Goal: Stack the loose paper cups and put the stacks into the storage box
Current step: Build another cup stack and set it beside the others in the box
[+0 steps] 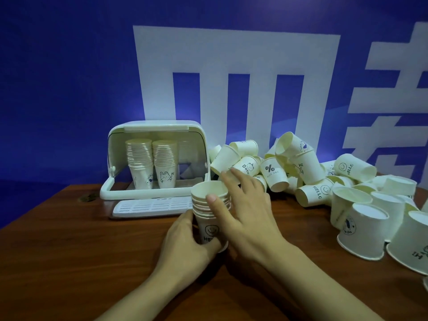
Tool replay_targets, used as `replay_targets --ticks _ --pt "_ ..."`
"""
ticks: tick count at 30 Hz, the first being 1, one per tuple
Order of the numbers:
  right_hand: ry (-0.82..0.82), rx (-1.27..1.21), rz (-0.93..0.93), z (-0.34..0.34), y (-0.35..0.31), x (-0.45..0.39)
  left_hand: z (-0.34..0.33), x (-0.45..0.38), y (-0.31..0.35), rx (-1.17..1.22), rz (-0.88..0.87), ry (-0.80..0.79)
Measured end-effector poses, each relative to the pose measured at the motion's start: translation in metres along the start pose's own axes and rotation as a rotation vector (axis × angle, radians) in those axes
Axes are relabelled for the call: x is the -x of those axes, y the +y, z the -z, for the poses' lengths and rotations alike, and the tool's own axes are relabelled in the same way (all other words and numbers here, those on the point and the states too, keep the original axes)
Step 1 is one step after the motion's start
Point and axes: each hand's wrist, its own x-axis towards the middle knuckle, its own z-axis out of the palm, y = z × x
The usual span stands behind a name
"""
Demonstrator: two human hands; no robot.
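A stack of white paper cups (209, 206) stands upright on the wooden table, a "HELLO" smiley on its lowest cup. My left hand (185, 239) grips the base of this stack. My right hand (245, 205) rests beside the stack with fingers spread, thumb against the rims and fingertips reaching toward the loose cups (271, 170) piled behind. The white storage box (115, 144) stands at the back left with its lid raised; two cup stacks (150, 163) stand inside.
More loose cups (361, 228) lie upside down or on their sides across the table's right side. A white slotted tray (150, 206) sticks out under the box front. A blue wall with white lettering stands right behind the table.
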Motion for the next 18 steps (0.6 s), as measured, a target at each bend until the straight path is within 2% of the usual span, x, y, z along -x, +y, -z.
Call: replay_targets --ticks 7,10,11,13,14,15,18 --pt "-0.047 0.028 -0.032 -0.003 0.005 -0.004 -0.001 -0.002 -0.007 -0.016 0.019 0.016" --pt "-0.058 -0.131 -0.04 -0.003 0.014 -0.006 -0.001 -0.003 -0.008 -0.019 0.027 0.019" --pt "-0.036 -0.2 -0.045 -0.002 0.02 -0.009 -0.001 -0.003 -0.008 -0.021 0.022 0.023" --pt "0.121 -0.252 -0.061 0.005 0.036 -0.024 0.001 -0.002 -0.006 -0.025 0.018 0.011" --pt "0.198 -0.169 -0.08 0.01 0.047 -0.036 0.002 -0.001 -0.004 -0.017 0.029 -0.005" --pt "0.216 0.015 -0.091 0.017 0.059 -0.051 0.002 -0.001 -0.003 0.004 0.041 -0.02" --pt "-0.017 0.616 -0.149 0.04 0.092 -0.093 0.003 -0.001 -0.005 0.053 0.06 -0.029"
